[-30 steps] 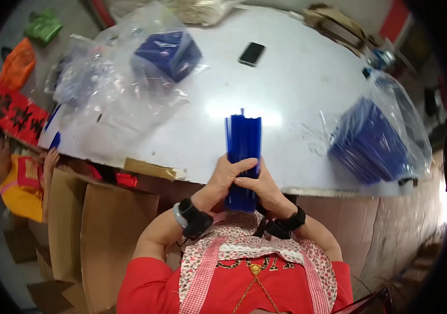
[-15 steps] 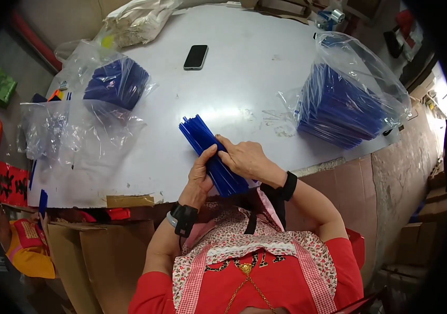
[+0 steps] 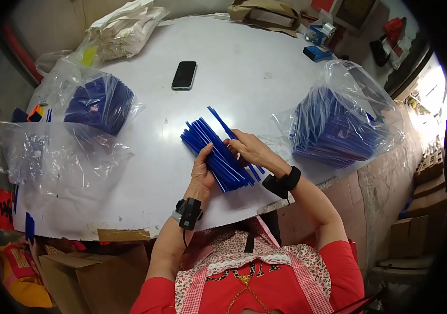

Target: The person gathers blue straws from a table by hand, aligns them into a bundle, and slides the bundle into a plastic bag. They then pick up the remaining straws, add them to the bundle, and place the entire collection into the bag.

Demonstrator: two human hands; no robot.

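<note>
Blue rod bundle point(image 3: 217, 157) gripped over worktop point(image 3: 155, 178) by left hand's point(image 3: 201, 170) fingers; few separate rods point(image 3: 221, 122) pinched by right hand's point(image 3: 255, 150) fingers at bundle's 3 o'clock. Bagged blue stack point(image 3: 336, 128) set farther at 3, second stack point(image 3: 98, 107) at 10, smartphone point(image 3: 184, 75) at 11.

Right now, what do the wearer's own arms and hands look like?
Left hand and right hand: no gloves. Left wrist: boxy black device, grey band, thin dark cable. Right wrist: black strap with a dark block. Short red sleeves.
</note>
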